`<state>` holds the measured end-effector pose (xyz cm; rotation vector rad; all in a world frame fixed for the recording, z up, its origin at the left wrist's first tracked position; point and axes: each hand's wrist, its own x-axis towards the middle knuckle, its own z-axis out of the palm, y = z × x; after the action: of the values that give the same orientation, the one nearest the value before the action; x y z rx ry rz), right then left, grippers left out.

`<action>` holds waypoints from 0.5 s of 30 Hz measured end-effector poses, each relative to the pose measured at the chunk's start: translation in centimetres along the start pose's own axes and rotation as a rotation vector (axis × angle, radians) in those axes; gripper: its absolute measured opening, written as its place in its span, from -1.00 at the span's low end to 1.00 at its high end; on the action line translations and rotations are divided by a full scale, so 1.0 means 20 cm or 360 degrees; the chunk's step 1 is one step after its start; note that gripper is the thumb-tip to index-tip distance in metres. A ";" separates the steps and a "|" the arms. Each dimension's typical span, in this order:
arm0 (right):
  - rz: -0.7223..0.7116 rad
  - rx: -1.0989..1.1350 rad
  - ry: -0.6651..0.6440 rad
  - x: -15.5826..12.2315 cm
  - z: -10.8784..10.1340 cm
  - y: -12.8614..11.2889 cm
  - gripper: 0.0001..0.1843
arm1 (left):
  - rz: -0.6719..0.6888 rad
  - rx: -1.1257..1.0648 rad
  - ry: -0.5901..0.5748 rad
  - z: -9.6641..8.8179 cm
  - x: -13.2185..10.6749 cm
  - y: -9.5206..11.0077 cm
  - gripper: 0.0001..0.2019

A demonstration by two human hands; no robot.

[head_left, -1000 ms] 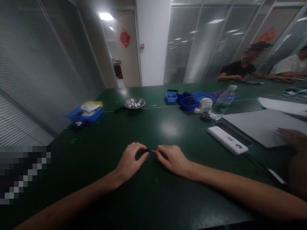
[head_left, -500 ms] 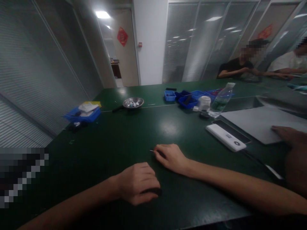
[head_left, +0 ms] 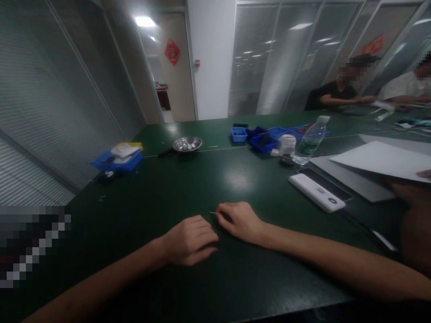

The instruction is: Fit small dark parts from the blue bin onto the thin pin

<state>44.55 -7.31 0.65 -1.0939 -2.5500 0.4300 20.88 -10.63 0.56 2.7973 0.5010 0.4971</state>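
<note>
My right hand (head_left: 240, 222) rests on the dark green table (head_left: 161, 193), its thumb and forefinger pinched together. A thin, pale, needle-like piece (head_left: 212, 212) sticks out to the left of those fingertips; the rest of it is hidden by the hand. Just left and nearer to me is my left hand (head_left: 191, 240), back upward, with the fingers curled and thumb drawn in. Whatever its fingertips hold, if anything, cannot be made out. The two hands are close but apart.
At the left lies a blue tray (head_left: 129, 162); a metal pan (head_left: 193, 148) with small bits stands farther back. Several blue bins (head_left: 239, 135), a water bottle (head_left: 310, 141) and a white power bank (head_left: 318, 193) are to the right. Another person's arm (head_left: 417, 220) reaches by a white sheet (head_left: 384, 157).
My left hand has moved away from me and slightly left, closer to the level of the right hand. My right hand stays put. At the right, a white sheet or lid has been lifted.
</note>
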 end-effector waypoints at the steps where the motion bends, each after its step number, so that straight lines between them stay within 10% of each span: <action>1: 0.0000 0.0004 -0.0010 0.00 0.00 0.00 -0.75 | -0.0048 0.0015 0.0016 -0.01 -0.01 -0.03 -0.78; 15: -0.0006 0.0051 -0.0074 -0.01 -0.02 -0.01 -0.70 | -0.1354 0.0537 0.0300 -0.30 -0.42 -0.67 -0.63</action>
<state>44.70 -7.52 1.08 -1.0800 -2.5755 0.4993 7.47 -0.38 -0.53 2.4724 1.8318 0.4972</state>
